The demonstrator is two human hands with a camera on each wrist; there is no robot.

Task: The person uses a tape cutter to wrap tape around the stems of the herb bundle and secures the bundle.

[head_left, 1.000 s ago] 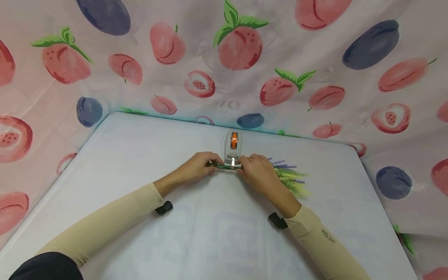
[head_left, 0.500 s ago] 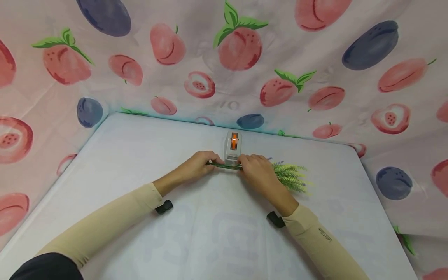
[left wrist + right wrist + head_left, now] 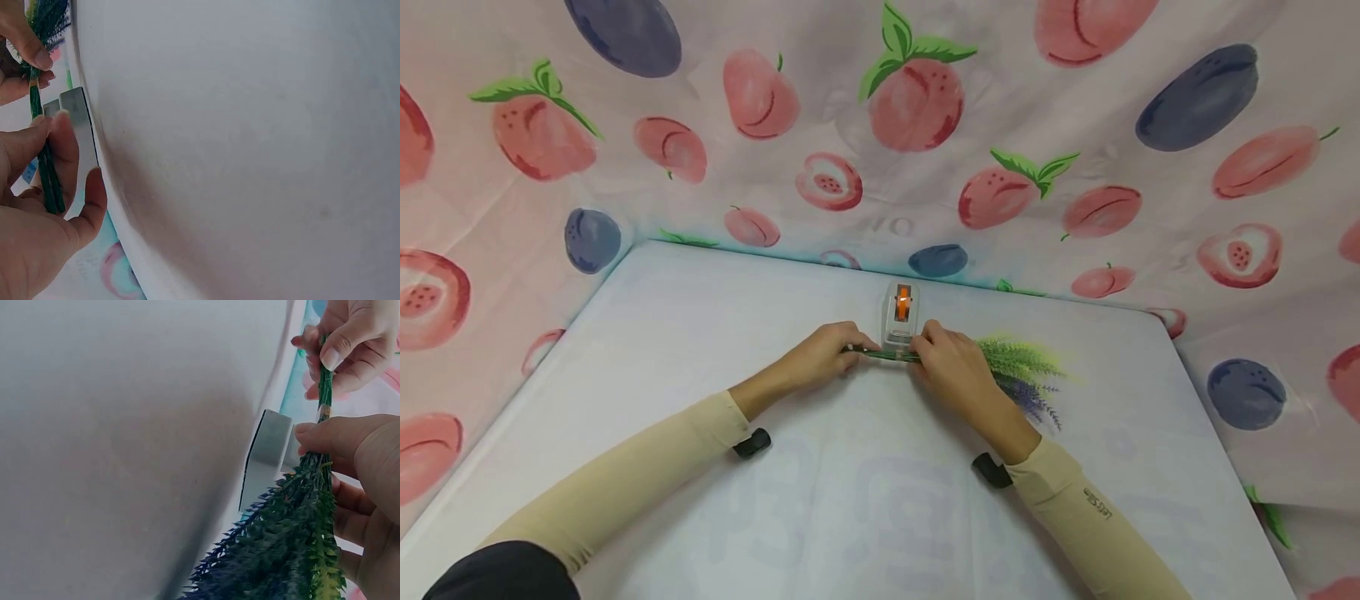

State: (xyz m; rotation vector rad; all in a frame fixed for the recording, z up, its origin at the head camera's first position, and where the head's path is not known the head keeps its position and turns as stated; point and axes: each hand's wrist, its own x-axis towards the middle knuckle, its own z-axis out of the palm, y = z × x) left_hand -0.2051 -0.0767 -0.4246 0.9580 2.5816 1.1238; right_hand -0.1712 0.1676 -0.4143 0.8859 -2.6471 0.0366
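A bunch of artificial lavender (image 3: 1018, 360), yellow-green and purple, lies sideways between both hands in the head view. My left hand (image 3: 822, 358) pinches the lower ends of its green stems (image 3: 47, 172) between thumb and fingers. Close under the flower heads, my right hand (image 3: 957, 375) grips the same stems. Between the two hands a thin shiny band of tape (image 3: 324, 412) circles the stems. Just behind the stems stands a tape dispenser (image 3: 900, 321), grey with an orange core, its front end right at the bunch.
A white-covered table (image 3: 850, 500) spreads under the arms. At its back rises a fruit-printed cloth (image 3: 917, 192), which also hangs along the left and right sides. Black wrist cameras (image 3: 752, 444) sit at both beige sleeves.
The bunch has turned about its stems: purple heads went from the far side to the near side, yellow-green ones to the far side. The shiny strip at the dispenser's front no longer shows.
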